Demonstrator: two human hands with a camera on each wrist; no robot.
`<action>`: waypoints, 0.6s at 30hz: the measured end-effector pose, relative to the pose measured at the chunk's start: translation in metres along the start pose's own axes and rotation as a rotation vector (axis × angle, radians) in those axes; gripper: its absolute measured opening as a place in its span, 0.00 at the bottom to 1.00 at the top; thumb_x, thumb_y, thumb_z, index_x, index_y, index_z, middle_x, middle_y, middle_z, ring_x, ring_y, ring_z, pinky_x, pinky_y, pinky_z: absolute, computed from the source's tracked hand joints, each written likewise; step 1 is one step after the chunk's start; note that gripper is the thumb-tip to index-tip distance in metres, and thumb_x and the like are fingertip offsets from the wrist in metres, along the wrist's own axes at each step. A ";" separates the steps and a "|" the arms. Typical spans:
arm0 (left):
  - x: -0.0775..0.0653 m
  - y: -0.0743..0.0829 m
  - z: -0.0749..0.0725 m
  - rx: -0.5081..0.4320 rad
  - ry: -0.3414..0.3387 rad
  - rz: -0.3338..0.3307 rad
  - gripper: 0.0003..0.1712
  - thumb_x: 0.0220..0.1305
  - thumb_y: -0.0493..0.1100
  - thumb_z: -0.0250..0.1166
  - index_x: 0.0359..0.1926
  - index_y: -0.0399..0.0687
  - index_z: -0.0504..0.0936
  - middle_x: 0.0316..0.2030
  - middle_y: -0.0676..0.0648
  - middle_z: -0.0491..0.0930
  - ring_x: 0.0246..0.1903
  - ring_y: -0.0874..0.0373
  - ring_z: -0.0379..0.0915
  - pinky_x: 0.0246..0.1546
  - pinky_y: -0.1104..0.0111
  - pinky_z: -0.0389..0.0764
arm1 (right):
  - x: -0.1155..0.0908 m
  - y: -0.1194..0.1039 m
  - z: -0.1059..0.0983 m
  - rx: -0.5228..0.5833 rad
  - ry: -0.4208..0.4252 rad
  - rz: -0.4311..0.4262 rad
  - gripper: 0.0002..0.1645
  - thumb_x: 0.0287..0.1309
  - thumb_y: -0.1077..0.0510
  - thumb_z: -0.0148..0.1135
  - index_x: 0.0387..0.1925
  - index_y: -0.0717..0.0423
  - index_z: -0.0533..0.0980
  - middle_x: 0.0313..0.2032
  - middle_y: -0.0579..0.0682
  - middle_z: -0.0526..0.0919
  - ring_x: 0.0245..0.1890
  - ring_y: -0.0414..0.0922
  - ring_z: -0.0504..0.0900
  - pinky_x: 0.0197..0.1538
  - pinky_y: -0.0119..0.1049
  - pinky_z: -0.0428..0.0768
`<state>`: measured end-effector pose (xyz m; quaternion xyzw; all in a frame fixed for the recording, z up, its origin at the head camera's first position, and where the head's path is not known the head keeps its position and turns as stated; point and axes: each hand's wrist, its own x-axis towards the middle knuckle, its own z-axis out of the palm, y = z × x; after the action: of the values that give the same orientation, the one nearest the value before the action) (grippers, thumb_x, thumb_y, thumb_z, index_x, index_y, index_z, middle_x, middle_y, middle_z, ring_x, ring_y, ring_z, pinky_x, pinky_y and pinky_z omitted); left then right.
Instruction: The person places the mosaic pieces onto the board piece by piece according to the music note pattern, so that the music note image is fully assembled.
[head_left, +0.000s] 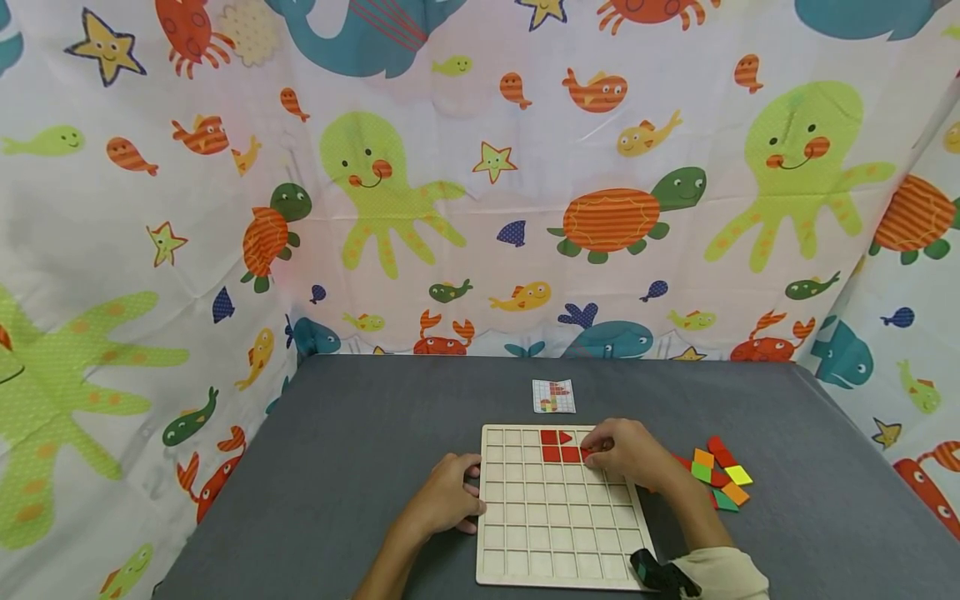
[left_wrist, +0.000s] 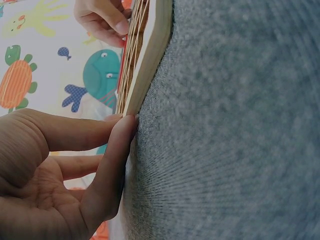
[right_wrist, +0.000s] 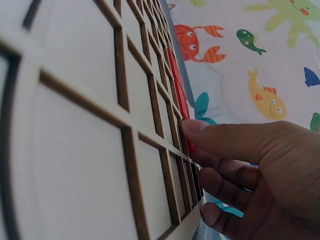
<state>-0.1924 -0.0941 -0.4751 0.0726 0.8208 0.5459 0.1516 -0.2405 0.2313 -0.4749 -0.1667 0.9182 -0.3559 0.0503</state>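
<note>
over my feed i see the left hand (head_left: 447, 493) pinching the grid board (head_left: 517, 517) at its nine o'clock edge, thumb and finger close together. the right hand (head_left: 628, 450) pinches a red tile (head_left: 587, 454) at the board's one o'clock, beside laid red tiles (head_left: 551, 453) at twelve. loose tiles (head_left: 719, 479) lie toward three, a card (head_left: 553, 397) beyond twelve.

Soft light, faint shadows; wrist-view blur

The kind of room cannot be told — home, office or otherwise — for white cloth (head_left: 480, 221) (a playful, childlike print of sea animals) closes off the back and both sides of the grey surface (head_left: 360, 450).
</note>
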 end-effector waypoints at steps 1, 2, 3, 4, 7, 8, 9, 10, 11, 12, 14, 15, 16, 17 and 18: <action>0.000 0.000 0.000 0.000 0.000 0.001 0.43 0.52 0.20 0.71 0.71 0.27 0.71 0.54 0.38 0.72 0.43 0.50 0.76 0.22 0.60 0.90 | 0.000 0.000 0.000 0.003 -0.002 -0.002 0.09 0.59 0.61 0.77 0.42 0.56 0.89 0.36 0.45 0.83 0.36 0.43 0.76 0.37 0.34 0.79; 0.000 0.000 0.000 0.001 0.000 0.002 0.43 0.52 0.20 0.71 0.71 0.27 0.71 0.54 0.38 0.72 0.43 0.50 0.76 0.22 0.60 0.90 | 0.000 0.000 0.000 0.004 -0.004 -0.003 0.09 0.59 0.62 0.77 0.43 0.56 0.89 0.36 0.45 0.83 0.36 0.43 0.76 0.37 0.34 0.79; 0.000 0.000 0.000 0.001 0.000 0.003 0.43 0.52 0.20 0.71 0.71 0.27 0.71 0.54 0.38 0.72 0.43 0.50 0.76 0.22 0.60 0.90 | 0.000 -0.001 0.001 0.004 -0.004 -0.004 0.09 0.59 0.62 0.77 0.43 0.56 0.89 0.36 0.45 0.83 0.36 0.43 0.76 0.37 0.34 0.79; 0.000 -0.001 0.000 0.001 0.000 0.003 0.43 0.52 0.20 0.71 0.71 0.27 0.71 0.54 0.38 0.72 0.43 0.50 0.76 0.22 0.60 0.90 | 0.000 -0.001 0.001 0.005 -0.005 -0.004 0.10 0.59 0.62 0.77 0.43 0.56 0.89 0.35 0.45 0.83 0.36 0.43 0.76 0.37 0.34 0.79; -0.001 -0.001 0.000 -0.001 -0.001 0.004 0.43 0.52 0.20 0.71 0.71 0.27 0.71 0.54 0.38 0.72 0.43 0.50 0.76 0.22 0.60 0.90 | 0.000 0.000 0.000 0.007 -0.007 -0.011 0.11 0.59 0.62 0.77 0.44 0.56 0.90 0.35 0.44 0.83 0.35 0.43 0.75 0.36 0.34 0.79; -0.001 -0.001 0.000 -0.001 -0.001 0.004 0.43 0.52 0.20 0.71 0.71 0.27 0.71 0.54 0.38 0.72 0.43 0.50 0.76 0.22 0.60 0.90 | 0.000 0.000 0.000 0.005 -0.007 -0.015 0.11 0.59 0.62 0.77 0.44 0.56 0.90 0.35 0.44 0.83 0.35 0.43 0.76 0.36 0.34 0.79; -0.001 -0.001 0.000 -0.001 0.000 0.005 0.43 0.52 0.20 0.71 0.71 0.27 0.71 0.54 0.38 0.72 0.43 0.50 0.76 0.22 0.60 0.90 | 0.000 0.001 0.000 0.008 -0.007 -0.016 0.12 0.59 0.62 0.77 0.45 0.57 0.89 0.36 0.44 0.83 0.35 0.42 0.76 0.36 0.33 0.79; 0.000 -0.001 0.000 -0.001 0.001 0.004 0.43 0.52 0.20 0.71 0.71 0.27 0.71 0.54 0.38 0.72 0.43 0.50 0.76 0.21 0.60 0.90 | 0.000 0.002 -0.001 0.016 -0.009 -0.015 0.12 0.59 0.62 0.77 0.45 0.57 0.89 0.36 0.44 0.83 0.35 0.43 0.76 0.36 0.33 0.79; 0.000 -0.001 0.000 -0.001 0.001 0.004 0.43 0.52 0.20 0.71 0.71 0.27 0.71 0.54 0.38 0.72 0.43 0.50 0.76 0.21 0.60 0.90 | 0.000 0.003 -0.002 0.027 -0.011 -0.012 0.12 0.59 0.62 0.76 0.46 0.57 0.89 0.36 0.44 0.83 0.36 0.43 0.76 0.36 0.33 0.80; 0.000 -0.001 0.000 -0.001 0.001 0.003 0.43 0.52 0.20 0.71 0.71 0.27 0.71 0.54 0.38 0.72 0.43 0.50 0.76 0.21 0.60 0.90 | 0.000 0.004 -0.003 0.041 -0.012 -0.008 0.12 0.60 0.62 0.76 0.46 0.57 0.89 0.36 0.45 0.83 0.36 0.43 0.76 0.35 0.33 0.80; 0.000 -0.001 0.000 0.000 0.002 0.000 0.43 0.53 0.20 0.71 0.71 0.27 0.71 0.54 0.38 0.72 0.43 0.50 0.76 0.21 0.60 0.90 | -0.001 0.006 -0.006 0.069 -0.008 0.006 0.12 0.61 0.62 0.75 0.47 0.58 0.88 0.36 0.46 0.83 0.36 0.44 0.77 0.34 0.33 0.81; 0.000 -0.001 0.000 -0.001 0.003 -0.002 0.43 0.53 0.20 0.72 0.71 0.28 0.71 0.54 0.38 0.72 0.43 0.50 0.76 0.21 0.60 0.90 | -0.002 0.008 -0.009 0.086 -0.006 0.013 0.13 0.61 0.62 0.75 0.47 0.59 0.88 0.37 0.47 0.82 0.36 0.45 0.77 0.34 0.33 0.81; 0.001 -0.001 0.000 -0.002 0.002 -0.005 0.43 0.53 0.20 0.72 0.71 0.28 0.71 0.54 0.38 0.72 0.43 0.50 0.76 0.21 0.60 0.90 | -0.003 0.009 -0.011 0.097 -0.004 0.019 0.13 0.62 0.61 0.74 0.48 0.59 0.88 0.36 0.47 0.82 0.36 0.45 0.76 0.33 0.33 0.80; 0.001 -0.001 0.000 -0.003 0.001 -0.007 0.43 0.53 0.20 0.72 0.71 0.28 0.71 0.54 0.38 0.72 0.43 0.50 0.76 0.21 0.60 0.90 | -0.004 0.011 -0.013 0.105 0.001 0.024 0.13 0.62 0.61 0.74 0.48 0.59 0.87 0.36 0.48 0.82 0.35 0.46 0.77 0.33 0.33 0.80; 0.001 -0.001 0.000 -0.004 0.001 -0.010 0.43 0.53 0.20 0.72 0.71 0.28 0.71 0.54 0.38 0.72 0.42 0.50 0.76 0.21 0.60 0.90 | -0.006 0.012 -0.016 0.110 0.005 0.025 0.14 0.62 0.61 0.74 0.49 0.60 0.87 0.36 0.48 0.83 0.35 0.46 0.77 0.33 0.34 0.80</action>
<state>-0.1930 -0.0939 -0.4761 0.0680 0.8201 0.5469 0.1539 -0.2417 0.2520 -0.4716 -0.1511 0.8994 -0.4056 0.0614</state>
